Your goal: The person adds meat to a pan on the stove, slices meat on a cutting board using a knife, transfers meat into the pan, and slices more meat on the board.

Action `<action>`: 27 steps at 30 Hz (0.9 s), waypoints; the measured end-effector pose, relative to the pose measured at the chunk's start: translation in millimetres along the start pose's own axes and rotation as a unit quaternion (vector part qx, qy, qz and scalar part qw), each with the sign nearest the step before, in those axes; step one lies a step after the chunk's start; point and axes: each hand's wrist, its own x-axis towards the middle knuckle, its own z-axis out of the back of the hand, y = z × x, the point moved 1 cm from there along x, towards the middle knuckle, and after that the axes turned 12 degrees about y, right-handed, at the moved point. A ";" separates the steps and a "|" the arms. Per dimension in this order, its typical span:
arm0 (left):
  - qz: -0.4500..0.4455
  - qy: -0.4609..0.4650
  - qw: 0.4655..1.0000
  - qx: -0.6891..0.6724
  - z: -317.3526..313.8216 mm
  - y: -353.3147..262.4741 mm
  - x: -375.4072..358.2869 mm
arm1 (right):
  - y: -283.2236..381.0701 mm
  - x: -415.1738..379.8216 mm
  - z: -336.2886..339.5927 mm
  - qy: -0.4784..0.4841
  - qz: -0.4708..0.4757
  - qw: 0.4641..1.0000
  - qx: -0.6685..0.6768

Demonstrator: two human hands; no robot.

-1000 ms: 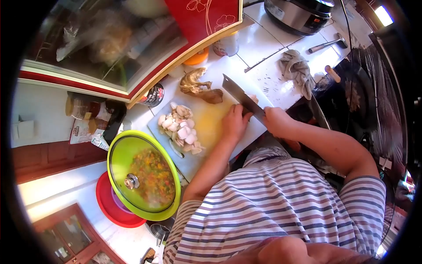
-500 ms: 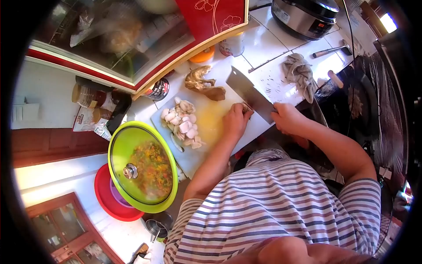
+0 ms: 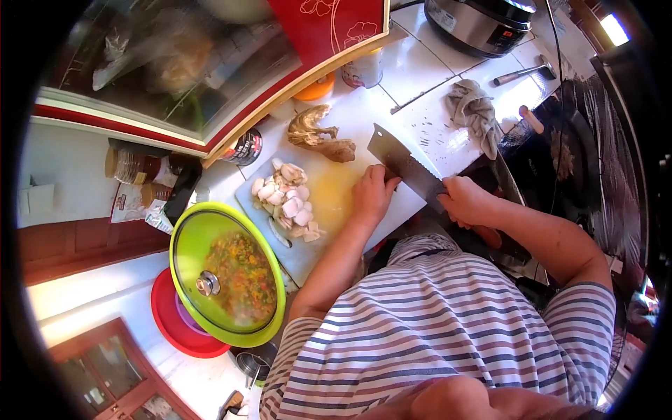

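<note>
My right hand (image 3: 467, 201) is closed round the handle of a cleaver (image 3: 406, 164), whose broad blade points up and to the left over the right side of a pale cutting board (image 3: 297, 255). Beside the blade, my left hand (image 3: 372, 194) rests on the board with its fingers curled together. Whatever they may pinch is hidden. To its left lies a pile of pale, whitish slices (image 3: 288, 198) with one thin curved piece (image 3: 278, 234) below it. A brown, wrinkled lump (image 3: 318, 134) sits at the board's far side.
A green basin (image 3: 189, 318) with a glass lid (image 3: 241, 273) over chopped food stands left, above a red basin (image 3: 164, 322). A grey cloth (image 3: 472, 112), a rice cooker (image 3: 483, 24) and a dark pan (image 3: 581, 147) are right. A red-framed glass panel (image 3: 329, 35) overhangs the counter.
The cleaver has shifted slightly down and right, its blade turned so more of its flat shows. My right hand moved a little with it. My left hand stays nearly in place.
</note>
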 end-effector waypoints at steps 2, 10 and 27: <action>0.002 0.004 1.000 -0.002 1.4 -1.1 1.7 | -3.4 10.4 -5.3 -0.040 0.034 0.996 -0.072; 0.013 0.011 1.000 -0.002 -6.6 -0.1 4.0 | -0.9 65.3 -17.5 -0.080 0.047 0.974 -0.208; 0.042 -0.008 0.999 0.009 -3.1 -3.9 -1.7 | -9.3 -8.8 4.5 -0.014 0.053 0.998 0.003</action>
